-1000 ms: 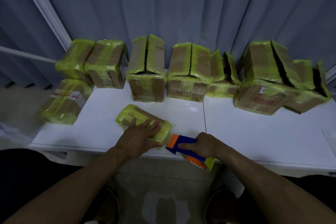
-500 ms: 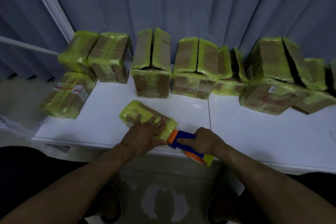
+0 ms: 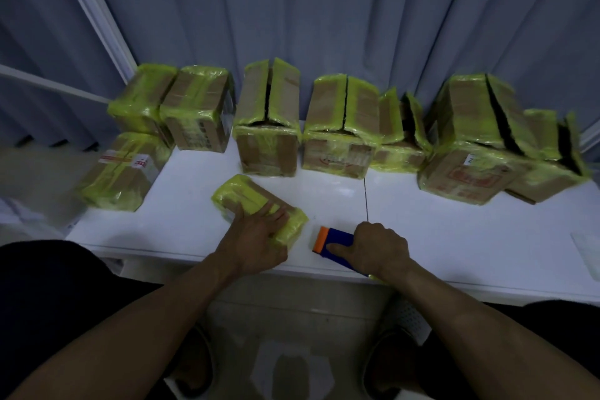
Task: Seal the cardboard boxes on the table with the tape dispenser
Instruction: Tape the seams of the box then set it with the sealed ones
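Tape dispenser (image 3: 334, 243) gripped by right hand (image 3: 378, 248), left hand (image 3: 255, 242) flat on small box (image 3: 256, 204)

The left hand (image 3: 256, 243) lies flat, fingers spread, on a small tape-wrapped box (image 3: 240, 195) at the near edge of the white surface (image 3: 454, 237). At the box's 3 o'clock — close, not touching — the right hand (image 3: 380, 250) grips a blue tape dispenser (image 3: 337, 239) with an orange end. At 12 o'clock a row of yellow-taped cardboard boxes (image 3: 266, 153) lines the grey curtain (image 3: 324, 10), several with top flaps parted.
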`<control>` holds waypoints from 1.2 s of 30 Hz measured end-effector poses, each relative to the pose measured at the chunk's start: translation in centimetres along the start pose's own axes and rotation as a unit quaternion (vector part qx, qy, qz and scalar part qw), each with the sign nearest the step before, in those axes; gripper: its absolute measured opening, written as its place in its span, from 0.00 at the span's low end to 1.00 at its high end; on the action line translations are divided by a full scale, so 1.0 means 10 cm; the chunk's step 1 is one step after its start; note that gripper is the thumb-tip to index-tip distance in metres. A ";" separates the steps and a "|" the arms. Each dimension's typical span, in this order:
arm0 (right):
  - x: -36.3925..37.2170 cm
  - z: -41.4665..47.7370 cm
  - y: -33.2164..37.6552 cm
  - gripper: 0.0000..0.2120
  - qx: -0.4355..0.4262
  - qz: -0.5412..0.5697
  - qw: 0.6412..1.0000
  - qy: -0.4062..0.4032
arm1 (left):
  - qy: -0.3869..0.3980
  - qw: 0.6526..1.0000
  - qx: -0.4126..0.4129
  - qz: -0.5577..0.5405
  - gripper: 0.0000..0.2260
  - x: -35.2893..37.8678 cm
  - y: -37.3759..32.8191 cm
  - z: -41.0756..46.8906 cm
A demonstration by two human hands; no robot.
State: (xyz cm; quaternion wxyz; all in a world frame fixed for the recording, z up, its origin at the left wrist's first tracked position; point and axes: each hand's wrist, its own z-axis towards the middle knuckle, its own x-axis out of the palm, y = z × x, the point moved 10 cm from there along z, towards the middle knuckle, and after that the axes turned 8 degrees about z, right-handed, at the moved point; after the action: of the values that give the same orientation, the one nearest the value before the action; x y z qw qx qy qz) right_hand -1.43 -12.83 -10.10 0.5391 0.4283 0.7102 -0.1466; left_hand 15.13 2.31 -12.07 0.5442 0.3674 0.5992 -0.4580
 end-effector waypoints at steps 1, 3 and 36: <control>-0.02 -0.01 -0.08 0.31 0.008 0.022 1.000 -0.001 | -0.024 1.000 -0.008 0.015 0.38 -0.05 -0.01 -0.02; -0.06 -0.04 -0.19 0.32 0.014 0.076 0.997 -0.003 | -0.049 0.997 -0.049 0.029 0.36 -0.10 -0.02 -0.07; -0.34 -0.58 0.41 0.16 -0.227 0.408 0.883 0.042 | 0.009 0.714 -0.313 -0.626 0.09 -0.67 -0.23 -0.68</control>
State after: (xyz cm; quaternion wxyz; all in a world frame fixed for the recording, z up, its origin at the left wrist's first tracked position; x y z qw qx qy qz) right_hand -1.84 -8.05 -3.86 0.6036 0.5523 0.5079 0.2695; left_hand 11.77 8.40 -5.16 0.2115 -0.2784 0.8064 -0.4770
